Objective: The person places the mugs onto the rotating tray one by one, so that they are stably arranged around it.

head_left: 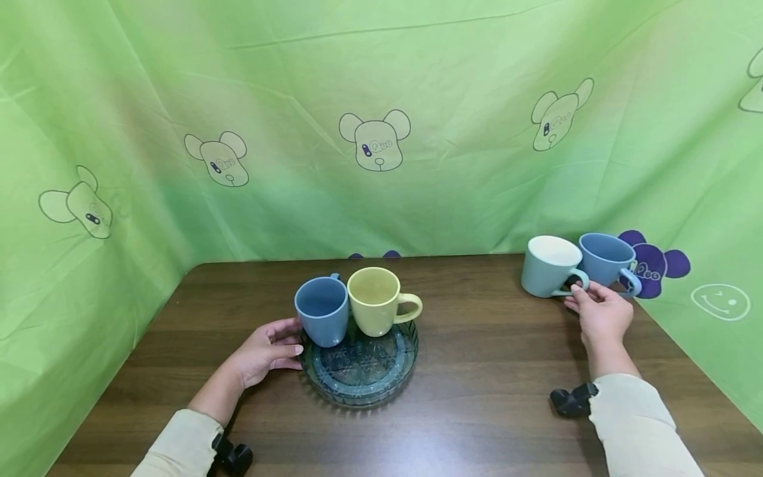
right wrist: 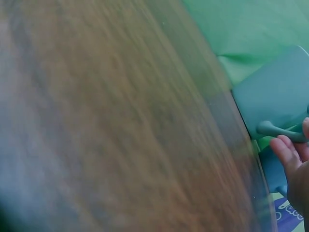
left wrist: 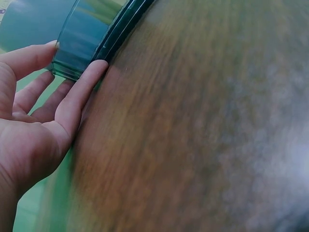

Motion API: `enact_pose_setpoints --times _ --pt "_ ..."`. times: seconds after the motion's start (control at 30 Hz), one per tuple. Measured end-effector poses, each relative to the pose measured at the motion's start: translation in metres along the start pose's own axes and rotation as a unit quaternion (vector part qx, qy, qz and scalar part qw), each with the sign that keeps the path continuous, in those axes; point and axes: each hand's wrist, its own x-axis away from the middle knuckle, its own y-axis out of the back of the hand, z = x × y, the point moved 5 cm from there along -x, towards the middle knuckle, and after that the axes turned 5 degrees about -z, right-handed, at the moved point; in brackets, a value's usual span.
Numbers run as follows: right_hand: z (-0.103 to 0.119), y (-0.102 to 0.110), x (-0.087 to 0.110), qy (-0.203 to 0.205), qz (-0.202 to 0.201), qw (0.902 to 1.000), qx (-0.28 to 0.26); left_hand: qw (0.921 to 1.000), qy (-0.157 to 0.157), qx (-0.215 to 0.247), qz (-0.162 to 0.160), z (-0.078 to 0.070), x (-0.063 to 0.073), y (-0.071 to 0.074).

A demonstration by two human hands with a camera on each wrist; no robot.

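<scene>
On the table, a round blue-green glass tray [head_left: 365, 391] carries a blue mug [head_left: 322, 311] and a yellow mug [head_left: 374, 301] on its far half. My left hand [head_left: 268, 351] rests against the tray's left side, its fingers spread and fairly straight; fingertips meet the glass wall [left wrist: 79, 41] in the left wrist view. At the far right, my right hand [head_left: 605, 315] pinches the handle of a light teal mug [head_left: 545, 268] with a white inside. That mug [right wrist: 275, 92] stands upright close to the table's back edge in the right wrist view.
A second blue mug [head_left: 605, 258] stands just right of the teal one, at the back right corner. Behind the brown wooden table [head_left: 477, 371] hangs a green cloth [head_left: 286, 199] with bear drawings. Bare wood lies between the tray and the right-hand mugs.
</scene>
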Motion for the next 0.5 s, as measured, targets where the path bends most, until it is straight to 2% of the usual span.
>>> enact_pose_setpoints --times 0.5 --pt "0.0027 0.0049 0.0079 -0.016 0.015 0.9996 -0.015 1.0000 0.005 0.003 0.000 -0.0007 0.0012 -0.0010"
